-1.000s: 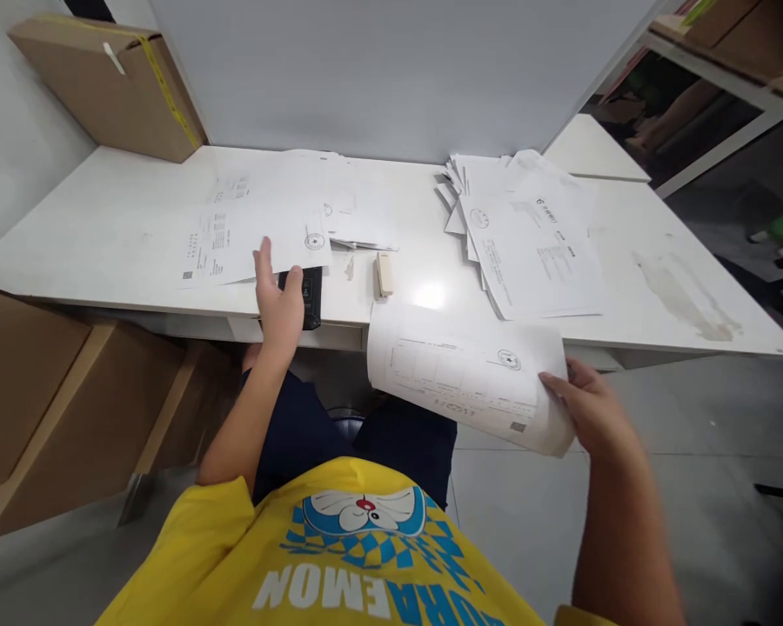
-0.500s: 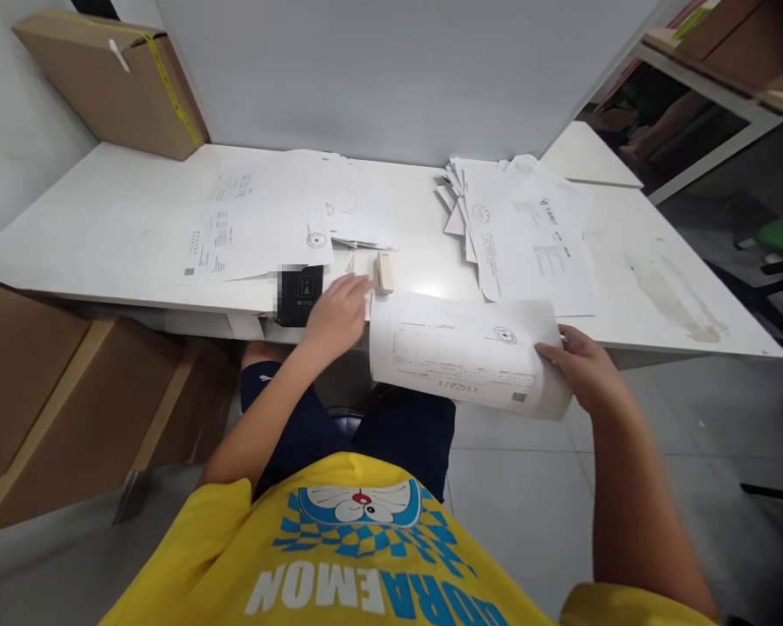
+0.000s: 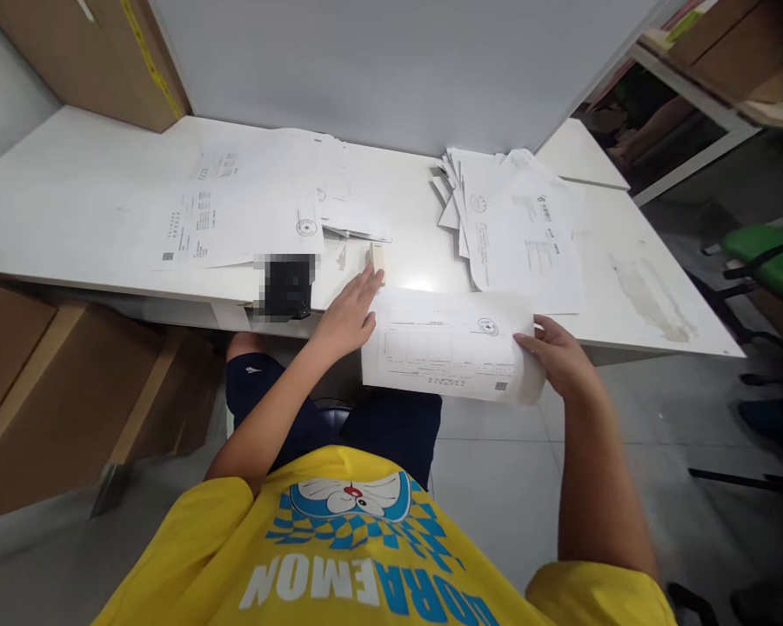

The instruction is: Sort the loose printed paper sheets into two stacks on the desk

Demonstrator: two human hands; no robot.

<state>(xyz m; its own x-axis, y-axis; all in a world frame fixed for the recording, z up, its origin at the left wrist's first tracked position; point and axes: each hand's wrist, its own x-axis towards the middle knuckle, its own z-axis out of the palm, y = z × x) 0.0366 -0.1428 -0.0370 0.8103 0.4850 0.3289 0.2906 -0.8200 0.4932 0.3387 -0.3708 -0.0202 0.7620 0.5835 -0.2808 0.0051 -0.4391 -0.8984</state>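
Observation:
My right hand [image 3: 565, 358] pinches the right edge of a printed, stamped paper sheet [image 3: 444, 348], which curls and hangs partly over the desk's front edge. My left hand [image 3: 351, 315] reaches to a small beige stapler [image 3: 377, 257], its fingers stretched out over the near end and its thumb apart by the sheet's left edge. Whether those fingers press on the stapler I cannot tell. Printed papers [image 3: 248, 204] lie spread on the left, and an uneven paper pile [image 3: 518, 230] is on the right. A black, partly blurred flat object [image 3: 288, 287] rests at the front edge.
The white desk [image 3: 52, 209] backs onto a grey panel [image 3: 391, 69]. A cardboard box [image 3: 104, 52] stands at the back left, with more cardboard [image 3: 91, 382] below the desk. A green chair [image 3: 763, 261] is at right. Another person's arm [image 3: 659, 130] shows behind the side frame.
My left hand has moved right, from the papers and black object to the stapler. The sheet in my right hand has risen a little and lies flatter at the desk edge. The view has shifted.

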